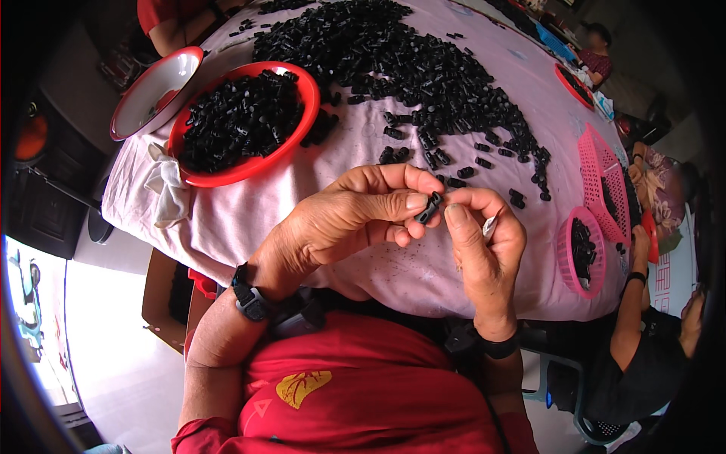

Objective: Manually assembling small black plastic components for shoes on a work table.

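Observation:
My left hand (pixel 355 206) pinches a small black plastic part (pixel 429 208) between thumb and fingertips, above the near edge of the cloth. The part is short and rounded, with an opening that shows along its side. My right hand (pixel 488 246) is closed beside it, thumb and forefinger close to the part's right end. A slim pale thing (pixel 490 225) sticks out between its fingers; its kind is too small to make out. Whether the right fingertips touch the black part, I cannot tell. Many similar black parts (pixel 423 83) lie in a wide heap beyond my hands.
A red basin (pixel 310 113) full of black parts stands at the left, next to a white, red-rimmed basin (pixel 144 98). Pink baskets (pixel 597 268) sit at the right on the pink cloth (pixel 355 129). Co-workers sit at the far left and along the right side.

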Demonstrator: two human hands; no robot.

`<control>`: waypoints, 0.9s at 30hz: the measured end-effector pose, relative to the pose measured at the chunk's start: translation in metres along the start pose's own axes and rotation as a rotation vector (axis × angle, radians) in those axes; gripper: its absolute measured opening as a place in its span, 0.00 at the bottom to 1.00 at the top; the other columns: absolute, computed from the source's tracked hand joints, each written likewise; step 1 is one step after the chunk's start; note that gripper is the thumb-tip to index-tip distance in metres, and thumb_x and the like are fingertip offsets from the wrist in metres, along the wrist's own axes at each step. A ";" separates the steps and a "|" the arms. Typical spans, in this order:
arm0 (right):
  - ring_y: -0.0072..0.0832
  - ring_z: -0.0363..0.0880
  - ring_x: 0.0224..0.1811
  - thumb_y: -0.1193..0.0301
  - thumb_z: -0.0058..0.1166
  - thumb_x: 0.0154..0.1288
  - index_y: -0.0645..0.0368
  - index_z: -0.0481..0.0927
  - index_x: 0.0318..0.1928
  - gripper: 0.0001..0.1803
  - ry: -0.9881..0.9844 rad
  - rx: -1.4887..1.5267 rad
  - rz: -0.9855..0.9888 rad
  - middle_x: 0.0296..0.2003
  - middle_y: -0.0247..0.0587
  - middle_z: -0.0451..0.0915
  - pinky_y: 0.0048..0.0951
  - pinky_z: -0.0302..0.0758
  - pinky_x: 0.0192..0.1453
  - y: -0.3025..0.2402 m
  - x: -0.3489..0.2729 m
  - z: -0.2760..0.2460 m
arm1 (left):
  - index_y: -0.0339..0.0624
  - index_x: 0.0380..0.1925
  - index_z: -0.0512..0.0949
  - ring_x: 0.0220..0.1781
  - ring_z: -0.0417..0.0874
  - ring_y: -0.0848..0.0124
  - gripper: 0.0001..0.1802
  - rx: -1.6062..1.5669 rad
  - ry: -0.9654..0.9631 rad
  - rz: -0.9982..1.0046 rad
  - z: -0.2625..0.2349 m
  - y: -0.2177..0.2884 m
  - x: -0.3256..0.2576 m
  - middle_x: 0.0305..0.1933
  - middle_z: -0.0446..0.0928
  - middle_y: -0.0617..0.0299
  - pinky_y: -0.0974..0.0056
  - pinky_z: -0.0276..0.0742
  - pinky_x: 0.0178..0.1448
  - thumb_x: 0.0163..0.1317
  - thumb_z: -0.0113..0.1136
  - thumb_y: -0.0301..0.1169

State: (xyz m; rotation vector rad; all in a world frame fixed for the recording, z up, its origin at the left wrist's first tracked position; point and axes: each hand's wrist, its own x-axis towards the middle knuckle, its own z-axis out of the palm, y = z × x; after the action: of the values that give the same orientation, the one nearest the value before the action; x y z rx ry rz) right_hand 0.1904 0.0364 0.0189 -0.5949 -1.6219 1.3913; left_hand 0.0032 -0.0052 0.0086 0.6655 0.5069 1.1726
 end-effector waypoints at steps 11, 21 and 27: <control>0.06 0.61 0.17 0.77 0.58 0.64 0.64 0.78 0.44 0.09 -0.056 -0.232 -0.231 0.17 0.23 0.72 0.11 0.56 0.21 0.010 0.003 0.001 | 0.38 0.47 0.75 0.35 0.80 0.76 0.13 -0.005 -0.034 -0.028 -0.007 -0.005 0.002 0.36 0.79 0.65 0.73 0.77 0.43 0.64 0.60 0.28; 0.06 0.55 0.19 0.76 0.57 0.66 0.63 0.79 0.43 0.07 0.101 -0.173 -0.084 0.18 0.17 0.62 0.12 0.53 0.24 0.004 -0.001 0.000 | 0.38 0.49 0.73 0.35 0.79 0.77 0.12 -0.074 0.184 0.169 -0.025 0.010 0.003 0.39 0.78 0.60 0.73 0.76 0.42 0.67 0.54 0.28; 0.05 0.58 0.19 0.73 0.57 0.67 0.61 0.78 0.37 0.04 -0.021 -0.280 -0.118 0.19 0.19 0.69 0.13 0.53 0.22 0.010 0.003 -0.002 | 0.31 0.39 0.71 0.39 0.81 0.68 0.06 -0.294 0.506 0.540 -0.090 0.076 -0.027 0.35 0.77 0.55 0.70 0.81 0.45 0.69 0.49 0.24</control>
State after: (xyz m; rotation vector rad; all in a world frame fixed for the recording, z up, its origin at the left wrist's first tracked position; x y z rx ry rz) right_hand 0.1891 0.0420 0.0106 -0.6356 -1.8538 1.0968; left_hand -0.1168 0.0060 -0.0002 0.2423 0.5757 1.9048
